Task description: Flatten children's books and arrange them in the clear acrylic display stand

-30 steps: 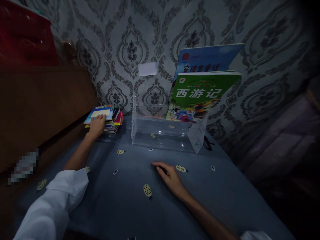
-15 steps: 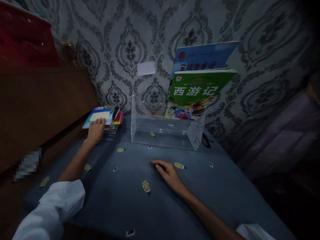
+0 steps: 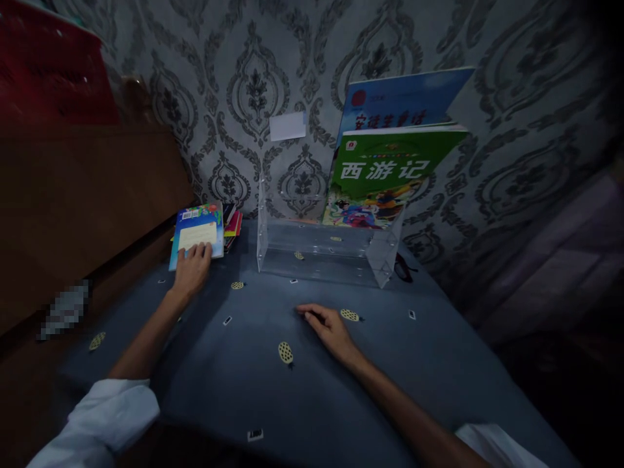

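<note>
My left hand (image 3: 194, 268) grips the near edge of a blue book (image 3: 197, 220), its fingers spread over the cover and the thumb hidden. The book shows a barcode and a pale panel, and it overhangs a stack of books (image 3: 233, 227) at the far left of the table. Resting on the dark blue tablecloth (image 3: 336, 403), my right hand (image 3: 331, 330) is empty, with its fingers stretched out and the thumb a little apart. Beyond it stands a clear acrylic rack (image 3: 312, 265). A green book (image 3: 380, 175) leans upright in the rack, in front of a taller blue book (image 3: 404, 97).
Dark glasses (image 3: 403, 268) lie right of the rack. A white card (image 3: 287, 126) shows against the patterned wall (image 3: 214, 78) behind. Brown wooden furniture (image 3: 92, 195) borders the table's left side, with a red object (image 3: 53, 78) on top.
My left hand has drawn the blue book toward me and tilted its far side up, so more of its cover shows. My right hand has stayed in place. The view has shifted slightly.
</note>
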`<state>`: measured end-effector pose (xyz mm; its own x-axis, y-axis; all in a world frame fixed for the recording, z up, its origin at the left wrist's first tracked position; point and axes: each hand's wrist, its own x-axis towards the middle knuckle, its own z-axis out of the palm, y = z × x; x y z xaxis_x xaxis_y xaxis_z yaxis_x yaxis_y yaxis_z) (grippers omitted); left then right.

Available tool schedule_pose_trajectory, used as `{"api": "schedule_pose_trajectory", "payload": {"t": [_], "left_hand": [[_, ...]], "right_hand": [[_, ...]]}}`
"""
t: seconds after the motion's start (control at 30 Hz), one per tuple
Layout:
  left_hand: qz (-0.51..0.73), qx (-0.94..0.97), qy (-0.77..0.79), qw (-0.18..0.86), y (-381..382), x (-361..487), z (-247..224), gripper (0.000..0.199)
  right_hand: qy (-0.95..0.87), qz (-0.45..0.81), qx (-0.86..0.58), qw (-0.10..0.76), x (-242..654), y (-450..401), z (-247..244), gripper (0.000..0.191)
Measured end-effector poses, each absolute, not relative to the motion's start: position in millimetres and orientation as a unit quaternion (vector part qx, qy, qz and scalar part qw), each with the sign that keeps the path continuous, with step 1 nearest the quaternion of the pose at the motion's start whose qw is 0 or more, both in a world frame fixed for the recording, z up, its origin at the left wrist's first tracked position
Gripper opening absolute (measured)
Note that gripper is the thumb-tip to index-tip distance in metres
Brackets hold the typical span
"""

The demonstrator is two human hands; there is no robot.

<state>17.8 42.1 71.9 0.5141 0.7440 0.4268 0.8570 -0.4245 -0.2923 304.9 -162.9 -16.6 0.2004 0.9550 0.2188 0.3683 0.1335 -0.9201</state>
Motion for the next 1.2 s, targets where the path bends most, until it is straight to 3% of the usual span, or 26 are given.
{"api": "schedule_pose_trajectory", "payload": {"t": [0.4,0.67,0.77,1.0,1.2], "left_hand": [[-0.125,-0.877,-0.405,0.225,-17,13,35,0.041],[-0.128,-0.946,-0.272,0.125,-49,5,29,0.038],[-0.137,-0.936,-0.311,0.095,-30,-1,30,0.040],[-0.083,-0.819,-0.566,0.031,44,-18,10,0.056],[-0.099,-0.828,-0.551,0.018,64,-27,-9,0.056]], "right_hand": [[-0.557,0.307,-0.589,0.500,304,-165,-14,0.030],[-0.558,0.303,-0.590,0.499,304,-165,-14,0.030],[-0.562,0.306,-0.587,0.496,303,-165,-12,0.031],[-0.566,0.301,-0.581,0.502,302,-165,-11,0.029],[-0.576,0.296,-0.579,0.495,305,-163,-18,0.031]]}}
